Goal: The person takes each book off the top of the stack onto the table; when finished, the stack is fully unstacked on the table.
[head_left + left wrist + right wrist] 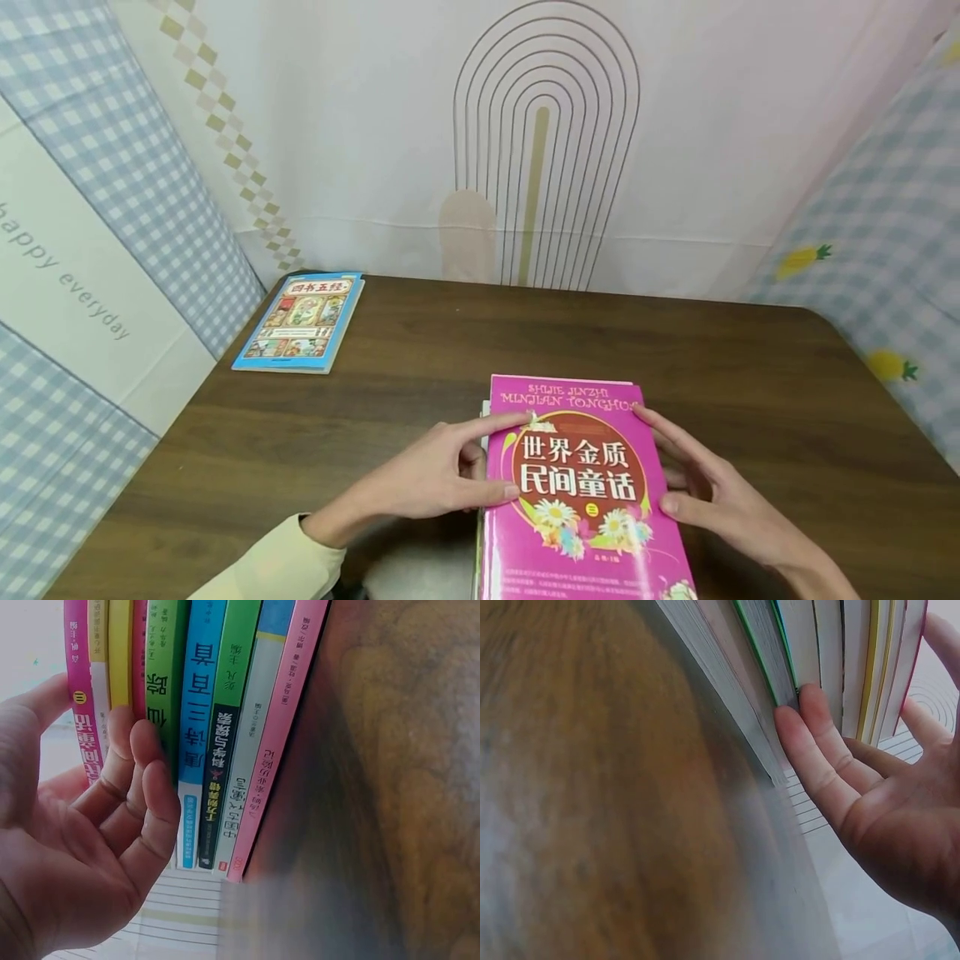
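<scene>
A stack of several books stands in front of me, topped by a magenta book (517,542) with white lettering and flowers. At the stack's left side, my left hand (431,471) rests its thumb and index finger on the magenta cover. Its other fingers, slightly bent, touch the coloured spines, among them a green spine (169,652), a blue spine (201,697) and the lowest, pink spine (281,727). On the opposite side my right hand (720,500) touches the cover's right edge with thumb and index finger. Its remaining fingers lie against the page edges (831,652).
A blue-bordered book (303,321) lies flat at the back left of the dark wooden table (420,333). A pale curtain (360,125) with line arches hangs behind, and checked cloth (150,150) borders the left side.
</scene>
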Demonstrator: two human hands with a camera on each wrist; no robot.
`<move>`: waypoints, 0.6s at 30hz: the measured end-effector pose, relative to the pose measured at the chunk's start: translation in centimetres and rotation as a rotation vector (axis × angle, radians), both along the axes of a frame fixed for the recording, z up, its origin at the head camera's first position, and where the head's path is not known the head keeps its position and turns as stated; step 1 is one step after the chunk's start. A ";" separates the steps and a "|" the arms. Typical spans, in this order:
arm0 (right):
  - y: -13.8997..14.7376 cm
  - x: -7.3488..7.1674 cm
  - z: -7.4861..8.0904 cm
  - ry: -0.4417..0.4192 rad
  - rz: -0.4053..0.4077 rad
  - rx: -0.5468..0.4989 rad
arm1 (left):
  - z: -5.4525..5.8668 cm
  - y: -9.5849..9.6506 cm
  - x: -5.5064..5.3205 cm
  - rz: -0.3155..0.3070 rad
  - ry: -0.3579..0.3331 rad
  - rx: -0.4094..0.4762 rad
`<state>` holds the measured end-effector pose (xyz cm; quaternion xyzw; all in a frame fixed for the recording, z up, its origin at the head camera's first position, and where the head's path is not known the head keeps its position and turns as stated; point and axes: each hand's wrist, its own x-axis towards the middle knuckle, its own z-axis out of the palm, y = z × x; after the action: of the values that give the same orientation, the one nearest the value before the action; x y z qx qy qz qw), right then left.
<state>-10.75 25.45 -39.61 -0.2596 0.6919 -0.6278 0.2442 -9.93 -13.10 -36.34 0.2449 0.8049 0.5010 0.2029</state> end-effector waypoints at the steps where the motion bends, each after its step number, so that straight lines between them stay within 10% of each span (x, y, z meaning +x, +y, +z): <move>1: 0.0 0.0 0.0 0.007 0.005 -0.002 | 0.0 -0.1 0.0 0.000 0.000 0.002; 18: 0.0 -0.1 -0.2 -0.048 0.072 -0.074 | -0.1 -1.4 0.4 -0.015 -0.106 0.098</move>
<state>-10.90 25.48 -39.85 -0.2782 0.6523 -0.6498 0.2735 -9.57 -14.51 -36.46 0.2338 0.7655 0.5506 0.2370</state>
